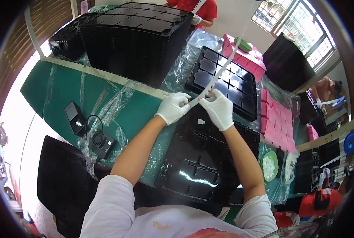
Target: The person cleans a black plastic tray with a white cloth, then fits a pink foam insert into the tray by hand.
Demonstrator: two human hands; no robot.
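Observation:
A long thin white strip [223, 68] runs from between my hands up toward the upper right. My left hand [173, 108], in a white glove, pinches its near end. Just right of it, my right hand [219, 110], gloved too, has thumb and fingers closed on the strip. Below both hands lies a glossy black plastic tray [200, 158] with moulded compartments. A small white piece [201, 121] rests on it between my forearms. Beyond my right hand sits another black tray [224, 79], its top reflecting light.
Tall stacked black trays [129, 51] stand at the far left. Pink foam blocks [278, 121] and a green bowl [269, 166] of white pieces lie to the right. A black device with a cable [101, 143] sits on the green tabletop [65, 83]. Co-workers are at the back and right.

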